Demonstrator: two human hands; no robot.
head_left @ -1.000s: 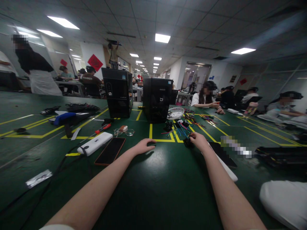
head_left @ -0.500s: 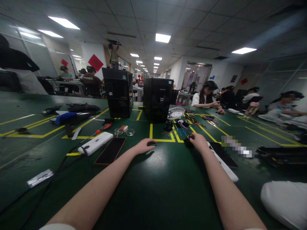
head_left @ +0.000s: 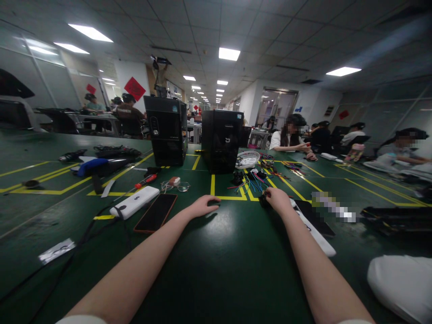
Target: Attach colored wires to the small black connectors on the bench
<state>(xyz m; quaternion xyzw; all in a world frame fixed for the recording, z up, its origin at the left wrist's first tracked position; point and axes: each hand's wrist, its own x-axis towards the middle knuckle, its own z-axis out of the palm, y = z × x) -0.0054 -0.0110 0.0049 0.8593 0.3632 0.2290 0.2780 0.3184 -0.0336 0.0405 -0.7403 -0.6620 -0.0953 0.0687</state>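
Observation:
My left hand (head_left: 204,207) is low over the green table (head_left: 216,265), thumb and fingers apart with nothing in them. My right hand (head_left: 278,199) is closed, its fingertips pinched at a small black object (head_left: 263,200) whose kind I cannot make out. Just beyond those fingertips lies a bunch of coloured wires (head_left: 254,181) with black pieces among them. A phone with an orange-brown edge (head_left: 156,213) lies to the left of my left hand. By my right wrist are a white power strip (head_left: 315,234) and a flat black device (head_left: 313,216).
Two black computer towers (head_left: 166,135) stand at the back, with a white basket (head_left: 247,159) beside the right one. Leftward lie a white power strip (head_left: 137,201), glasses (head_left: 182,186), a red-handled screwdriver (head_left: 145,181) and black cables (head_left: 84,240). A person (head_left: 286,137) sits across the table.
Both my hands have stayed in nearly the same place. At the far left, a person in dark clothing has moved further left, partly out of view.

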